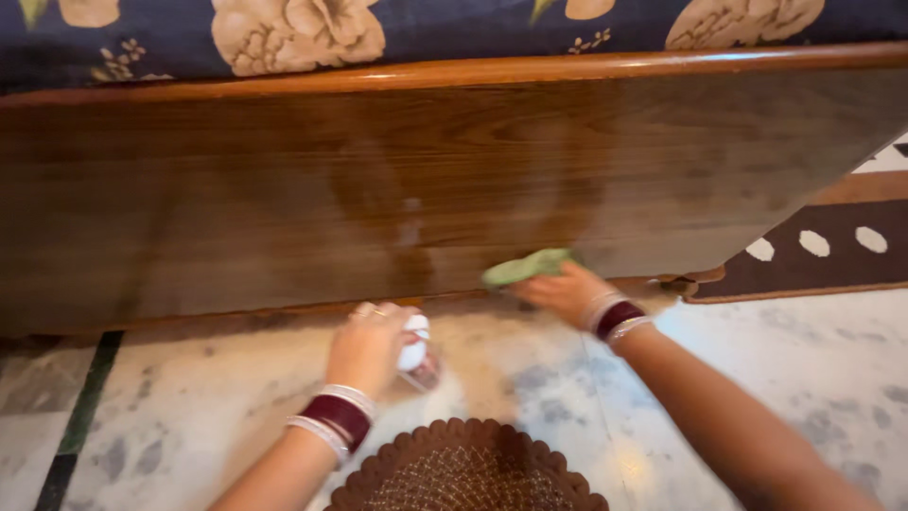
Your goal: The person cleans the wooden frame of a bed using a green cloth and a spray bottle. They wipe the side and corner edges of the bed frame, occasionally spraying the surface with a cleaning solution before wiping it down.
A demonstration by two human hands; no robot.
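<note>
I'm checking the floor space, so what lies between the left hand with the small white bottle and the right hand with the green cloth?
In the head view, only bare marbled stone floor lies between the left hand holding the small white bottle and the right hand pressing the green cloth.

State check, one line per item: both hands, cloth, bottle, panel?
left hand: closed round a small white-capped spray bottle, held above the marble floor
right hand: pressing a crumpled green cloth to the panel's lower edge
glossy brown wooden bed panel: upright, reflective
</note>
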